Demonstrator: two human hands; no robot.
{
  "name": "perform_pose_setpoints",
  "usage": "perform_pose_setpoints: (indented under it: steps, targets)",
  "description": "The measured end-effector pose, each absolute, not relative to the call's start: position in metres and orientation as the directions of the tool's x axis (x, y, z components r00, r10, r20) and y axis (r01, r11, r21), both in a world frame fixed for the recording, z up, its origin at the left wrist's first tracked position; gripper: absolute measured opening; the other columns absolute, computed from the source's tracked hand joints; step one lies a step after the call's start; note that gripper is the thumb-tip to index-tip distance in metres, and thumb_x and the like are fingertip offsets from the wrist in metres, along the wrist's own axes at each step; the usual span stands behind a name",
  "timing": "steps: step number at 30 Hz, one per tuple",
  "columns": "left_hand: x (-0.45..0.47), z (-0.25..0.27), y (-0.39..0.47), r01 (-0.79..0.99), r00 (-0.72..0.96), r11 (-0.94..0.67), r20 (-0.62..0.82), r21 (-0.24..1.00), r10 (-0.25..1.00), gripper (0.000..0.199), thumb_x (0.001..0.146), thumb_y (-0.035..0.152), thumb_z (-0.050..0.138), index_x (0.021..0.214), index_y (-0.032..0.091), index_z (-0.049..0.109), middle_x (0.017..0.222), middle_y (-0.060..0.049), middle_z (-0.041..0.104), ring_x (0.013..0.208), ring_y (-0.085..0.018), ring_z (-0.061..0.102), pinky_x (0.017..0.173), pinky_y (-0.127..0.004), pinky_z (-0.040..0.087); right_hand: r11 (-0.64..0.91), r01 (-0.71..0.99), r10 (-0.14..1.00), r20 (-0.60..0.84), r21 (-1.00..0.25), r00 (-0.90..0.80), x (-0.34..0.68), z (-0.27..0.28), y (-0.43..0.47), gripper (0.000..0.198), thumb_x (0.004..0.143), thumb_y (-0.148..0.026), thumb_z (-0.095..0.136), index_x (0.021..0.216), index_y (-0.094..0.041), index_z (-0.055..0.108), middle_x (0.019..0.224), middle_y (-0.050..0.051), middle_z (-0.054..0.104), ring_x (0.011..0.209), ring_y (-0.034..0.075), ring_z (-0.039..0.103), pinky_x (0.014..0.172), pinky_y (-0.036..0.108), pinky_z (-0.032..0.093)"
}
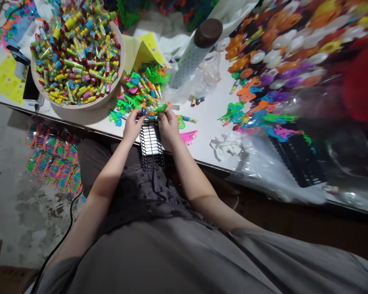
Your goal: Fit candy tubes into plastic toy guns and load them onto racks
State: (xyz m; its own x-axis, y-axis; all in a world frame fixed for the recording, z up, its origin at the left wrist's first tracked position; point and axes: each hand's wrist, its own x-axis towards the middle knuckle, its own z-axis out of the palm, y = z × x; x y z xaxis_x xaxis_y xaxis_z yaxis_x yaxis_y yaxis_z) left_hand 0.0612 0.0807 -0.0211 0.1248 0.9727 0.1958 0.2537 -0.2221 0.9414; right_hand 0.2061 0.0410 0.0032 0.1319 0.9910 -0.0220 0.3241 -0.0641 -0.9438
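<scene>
White worktable [208, 122], edge running across the view; bare stained concrete floor [15, 196] below it on the left. Beyond the grip and to its left: wide round tub [76, 107] heaped with small coloured tubes. To its right, well apart: clear plastic bags [294, 61] of coloured plastic toys. Just beyond the fingers: loose pile of green and blue toy pieces [141, 87]. Directly under the grip: black wire rack [151, 147], overhanging the table edge. Left hand [132, 126] and right hand [168, 124] each pinch one end of a small green-and-orange plastic toy [156, 109], fingers closed on it, held just above the rack's far end.
</scene>
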Motion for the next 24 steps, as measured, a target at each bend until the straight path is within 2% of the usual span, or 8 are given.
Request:
perform_pose_setpoints:
  steps: [5,8,12,15,17,19,22,24]
  targets:
    - [0.06,-0.02,0.079,0.262,0.133,-0.237,0.208,0.935,0.969,0.018,0.084,0.028,0.057,0.1,0.021,0.055,0.099,-0.004,0.062,0.095,-0.015,0.06,0.086,-0.031,0.048,-0.012,0.322,0.984,0.046,-0.947,0.172,0.211,0.004,0.041,0.039,0.088,-0.049,0.041,0.115,-0.023,0.052,0.116,0.006,0.058,0.106,0.018,0.053,0.091,0.033,0.045]
    - [0.054,-0.02,0.075,0.298,0.142,-0.246,0.211,0.922,0.967,0.023,0.083,0.025,0.057,0.106,0.021,0.053,0.104,-0.005,0.061,0.099,-0.015,0.059,0.088,-0.032,0.047,0.012,0.426,0.987,0.079,-0.904,0.139,0.241,0.007,0.038,0.035,0.085,-0.037,0.049,0.118,-0.025,0.051,0.117,0.006,0.058,0.106,0.018,0.054,0.094,0.036,0.043]
    - [0.045,-0.014,0.056,0.381,0.06,-0.255,0.251,0.889,0.966,0.028,0.082,0.025,0.057,0.109,0.021,0.052,0.112,-0.008,0.056,0.103,-0.016,0.055,0.086,-0.03,0.046,-0.112,0.749,0.979,0.055,-0.653,0.194,0.301,0.003,0.035,0.028,0.078,-0.02,0.054,0.105,-0.021,0.06,0.113,0.009,0.06,0.11,0.025,0.047,0.102,0.052,0.03]
    - [0.042,-0.006,0.033,0.43,-0.02,-0.23,0.264,0.873,0.964,0.021,0.086,0.024,0.05,0.106,0.019,0.053,0.109,-0.009,0.055,0.101,-0.015,0.054,0.084,-0.029,0.047,-0.231,0.835,0.97,-0.047,-0.499,0.24,0.333,-0.002,0.037,0.013,0.07,-0.017,0.061,0.082,-0.018,0.064,0.096,0.01,0.062,0.105,0.03,0.048,0.097,0.062,0.03]
    - [0.041,0.0,0.017,0.444,-0.002,-0.232,0.259,0.866,0.966,0.017,0.086,0.023,0.047,0.101,0.018,0.055,0.103,-0.009,0.057,0.1,-0.016,0.055,0.084,-0.029,0.047,-0.246,0.812,0.966,-0.061,-0.529,0.252,0.344,0.0,0.037,0.006,0.07,-0.017,0.061,0.075,-0.02,0.064,0.086,0.007,0.061,0.098,0.028,0.053,0.095,0.059,0.034]
    - [0.04,0.007,0.003,0.443,0.047,-0.245,0.251,0.862,0.967,0.016,0.086,0.022,0.047,0.097,0.018,0.057,0.101,-0.008,0.059,0.102,-0.017,0.055,0.085,-0.03,0.046,-0.271,0.724,0.951,-0.061,-0.635,0.303,0.348,0.007,0.032,0.006,0.071,-0.022,0.06,0.075,-0.023,0.065,0.08,0.004,0.06,0.087,0.023,0.056,0.092,0.053,0.04]
    - [0.039,0.016,-0.013,0.395,0.123,-0.23,0.197,0.89,0.973,0.016,0.084,0.02,0.048,0.096,0.018,0.06,0.099,-0.007,0.061,0.098,-0.016,0.057,0.085,-0.03,0.047,-0.351,0.438,0.906,-0.182,-0.828,0.382,0.346,0.017,0.014,0.015,0.069,-0.033,0.064,0.08,-0.023,0.065,0.07,0.0,0.06,0.067,0.017,0.056,0.077,0.042,0.048]
    - [0.041,0.018,-0.021,0.345,0.183,-0.193,0.136,0.918,0.974,0.018,0.084,0.02,0.05,0.098,0.018,0.061,0.097,-0.007,0.062,0.092,-0.015,0.059,0.082,-0.029,0.048,-0.403,0.21,0.879,-0.312,-0.891,0.361,0.337,0.022,-0.003,0.024,0.064,-0.037,0.069,0.08,-0.02,0.064,0.062,-0.001,0.058,0.058,0.014,0.052,0.066,0.035,0.049]
